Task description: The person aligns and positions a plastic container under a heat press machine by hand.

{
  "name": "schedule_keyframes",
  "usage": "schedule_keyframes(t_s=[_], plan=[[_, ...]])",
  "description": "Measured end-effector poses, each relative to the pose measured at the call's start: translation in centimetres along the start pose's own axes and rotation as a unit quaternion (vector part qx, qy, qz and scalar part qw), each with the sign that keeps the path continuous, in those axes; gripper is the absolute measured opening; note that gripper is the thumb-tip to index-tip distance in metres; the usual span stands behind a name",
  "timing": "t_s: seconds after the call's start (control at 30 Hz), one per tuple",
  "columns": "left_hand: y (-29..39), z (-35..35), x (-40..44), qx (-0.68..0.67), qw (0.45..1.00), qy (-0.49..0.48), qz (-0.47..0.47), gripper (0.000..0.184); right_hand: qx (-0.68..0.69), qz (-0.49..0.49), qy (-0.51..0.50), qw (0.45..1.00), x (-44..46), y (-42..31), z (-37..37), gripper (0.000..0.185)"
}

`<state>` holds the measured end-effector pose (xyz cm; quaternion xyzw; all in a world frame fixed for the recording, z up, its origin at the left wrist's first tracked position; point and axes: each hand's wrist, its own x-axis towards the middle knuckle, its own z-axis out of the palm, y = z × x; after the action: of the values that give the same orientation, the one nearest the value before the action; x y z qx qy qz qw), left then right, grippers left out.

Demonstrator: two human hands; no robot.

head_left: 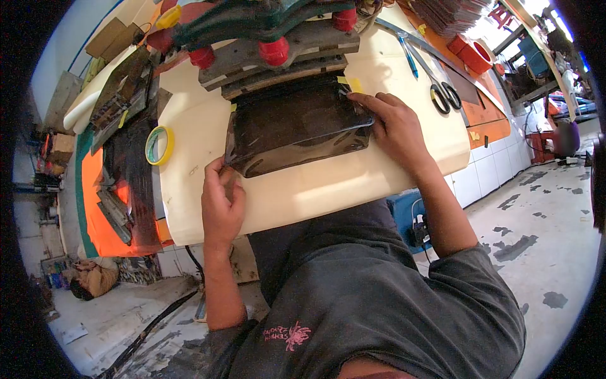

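A dark, see-through plastic sheet (297, 123) lies on a cream-covered table, its far edge against the wooden blocks (284, 72) of a green clamp press (252, 28) with red knobs. My left hand (222, 205) grips the sheet's near left corner between its fingers. At the right edge, my right hand (399, 129) holds the sheet, index finger stretched toward a small piece of yellow tape (351, 83). Another bit of yellow tape shows at the sheet's left edge. The undersides of both grips are hidden.
A yellow tape roll (160, 145) lies left of the sheet. Black-handled scissors (445, 96), a blue pen (407, 57) and a red tape roll (476, 58) are at the right. Dark sheets (129, 164) cover the left side. Another person (95, 280) is low at far left.
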<state>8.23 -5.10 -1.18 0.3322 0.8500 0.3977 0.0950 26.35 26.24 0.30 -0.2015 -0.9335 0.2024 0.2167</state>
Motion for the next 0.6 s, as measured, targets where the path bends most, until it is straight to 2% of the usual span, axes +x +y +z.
schedule_keyframes(t_s=[0.13,0.2,0.4,0.43,0.5,0.6], plan=[[0.05,0.21,-0.12,-0.007,1.0,0.006,0.002,0.049,0.002,-0.005,0.008,1.0,-0.02,-0.18,-0.02,0.056],[0.04,0.19,-0.11,-0.016,1.0,0.011,0.002,0.049,-0.009,-0.022,0.032,0.999,-0.06,0.04,0.24,0.041],[-0.18,0.3,-0.08,-0.008,1.0,0.006,0.014,0.048,-0.013,-0.005,0.018,1.0,-0.05,-0.11,0.07,0.04],[-0.01,0.34,-0.07,-0.012,1.0,0.008,0.013,0.047,-0.013,-0.005,0.018,1.0,-0.05,-0.17,0.03,0.04],[0.03,0.32,-0.04,-0.017,1.0,0.011,0.01,0.047,-0.005,0.0,0.006,1.0,-0.03,-0.39,-0.09,0.055],[0.03,0.26,-0.02,-0.019,1.0,0.006,0.013,0.046,0.001,-0.002,0.009,1.0,-0.01,-0.6,-0.21,0.056]])
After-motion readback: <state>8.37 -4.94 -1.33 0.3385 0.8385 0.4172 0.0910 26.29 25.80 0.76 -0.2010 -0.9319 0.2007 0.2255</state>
